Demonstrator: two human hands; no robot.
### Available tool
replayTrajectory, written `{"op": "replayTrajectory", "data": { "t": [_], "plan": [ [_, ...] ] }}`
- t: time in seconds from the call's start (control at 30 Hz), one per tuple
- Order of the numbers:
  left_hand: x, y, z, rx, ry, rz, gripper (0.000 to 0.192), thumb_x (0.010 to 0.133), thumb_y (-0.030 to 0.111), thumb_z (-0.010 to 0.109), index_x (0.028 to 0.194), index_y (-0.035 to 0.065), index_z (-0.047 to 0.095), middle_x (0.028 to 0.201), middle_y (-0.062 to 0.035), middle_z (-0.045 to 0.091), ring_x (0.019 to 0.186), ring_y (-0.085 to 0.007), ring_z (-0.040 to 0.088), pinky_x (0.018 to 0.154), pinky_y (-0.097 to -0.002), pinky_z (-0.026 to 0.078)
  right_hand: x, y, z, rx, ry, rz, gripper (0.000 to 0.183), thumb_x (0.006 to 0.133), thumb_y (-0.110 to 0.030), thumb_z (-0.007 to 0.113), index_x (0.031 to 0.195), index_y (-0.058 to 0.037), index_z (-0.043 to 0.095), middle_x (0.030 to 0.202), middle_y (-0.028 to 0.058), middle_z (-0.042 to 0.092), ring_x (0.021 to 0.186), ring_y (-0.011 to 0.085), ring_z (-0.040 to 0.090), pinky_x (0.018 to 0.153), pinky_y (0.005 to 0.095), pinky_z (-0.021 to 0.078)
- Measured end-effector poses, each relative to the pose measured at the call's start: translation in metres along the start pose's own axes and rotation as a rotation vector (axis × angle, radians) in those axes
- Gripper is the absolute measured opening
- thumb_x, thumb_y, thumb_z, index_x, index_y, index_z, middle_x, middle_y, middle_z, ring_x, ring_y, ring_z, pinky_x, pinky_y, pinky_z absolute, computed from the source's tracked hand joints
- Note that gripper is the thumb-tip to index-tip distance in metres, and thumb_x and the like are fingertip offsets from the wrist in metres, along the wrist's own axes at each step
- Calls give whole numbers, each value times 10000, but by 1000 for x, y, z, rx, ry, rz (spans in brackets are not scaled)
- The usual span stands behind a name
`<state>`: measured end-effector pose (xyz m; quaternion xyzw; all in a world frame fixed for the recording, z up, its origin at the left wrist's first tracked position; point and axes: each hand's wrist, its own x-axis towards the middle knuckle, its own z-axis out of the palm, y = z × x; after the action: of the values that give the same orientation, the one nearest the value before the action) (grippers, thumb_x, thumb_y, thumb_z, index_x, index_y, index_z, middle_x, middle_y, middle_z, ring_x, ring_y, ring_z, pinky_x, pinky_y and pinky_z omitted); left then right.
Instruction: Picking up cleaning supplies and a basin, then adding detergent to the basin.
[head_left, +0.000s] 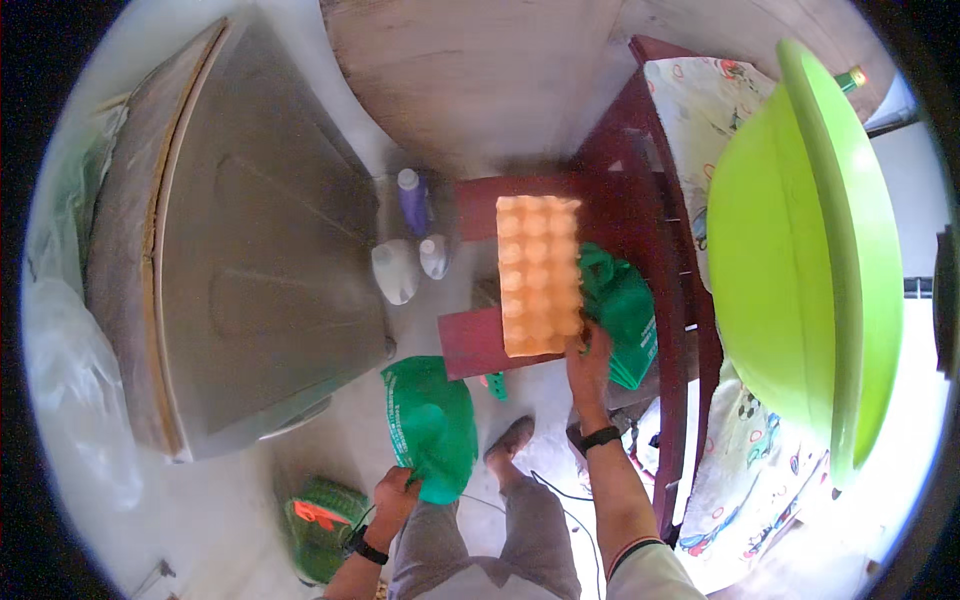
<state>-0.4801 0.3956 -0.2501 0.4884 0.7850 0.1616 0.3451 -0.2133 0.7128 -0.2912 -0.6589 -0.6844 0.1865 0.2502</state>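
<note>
My left hand (396, 496) pinches the lower edge of a green fabric bag (435, 435), which hangs limp in front of my left leg and bears white writing. My right hand (591, 364) grips the lower right corner of an orange egg tray (538, 277); its fingertips are partly hidden. Rows of rounded bumps cover the tray, which is over a dark red wooden shelf (471, 341). Just right of the tray and my right hand, a second green bag (630, 322) sits crumpled, also with writing.
A purple bottle (412, 202) and white containers (395, 271) stand left of the shelf. A grey-brown cabinet (277, 247) rises on the left. At right, a lime-green basin (772, 255) rests on a patterned cloth (739, 480). A green basket (322, 536) and black cable (559, 487) are on the floor.
</note>
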Motion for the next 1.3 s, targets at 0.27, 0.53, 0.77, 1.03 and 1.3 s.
{"op": "replayTrajectory", "data": {
  "t": [0.27,0.53,0.77,1.03,1.3],
  "plan": [
    [-15,16,-15,-38,-37,-7,174,737,124,668,894,61,625,852,-146,607,762,-337,608,629,-409,489,-6,40,-69,-213,36,480,525,793,-274,673,1235,-47,504,1175,196,569,1006,356,573,890,428,448],
    [-26,22,-26,-100,-14,-56,167,733,72,684,882,51,610,791,-126,574,682,-259,591,594,-344,472,2,71,-49,-622,-116,57,827,655,-307,790,1354,-121,390,1379,194,374,1201,396,415,965,513,390],
    [-34,44,-61,-479,4,-234,82,781,6,661,805,42,592,737,-7,511,644,-87,474,582,-249,396,7,71,-41,-691,-98,9,779,657,-278,768,1334,-128,413,1309,188,422,1148,395,442,928,519,413],
    [-50,43,-73,-547,58,-201,95,798,-32,634,796,46,578,744,19,492,655,-59,439,572,-234,370,13,82,-44,-631,-52,12,512,738,-180,668,1208,-59,505,1176,197,535,1014,382,547,847,471,477],
    [-33,92,-102,-877,66,-359,100,846,-33,592,860,65,582,733,26,537,615,-61,499,553,-215,417,-14,46,-90,-38,-187,471,353,886,-163,493,1198,3,502,1155,246,556,1028,389,570,864,465,461]
  ]
}}
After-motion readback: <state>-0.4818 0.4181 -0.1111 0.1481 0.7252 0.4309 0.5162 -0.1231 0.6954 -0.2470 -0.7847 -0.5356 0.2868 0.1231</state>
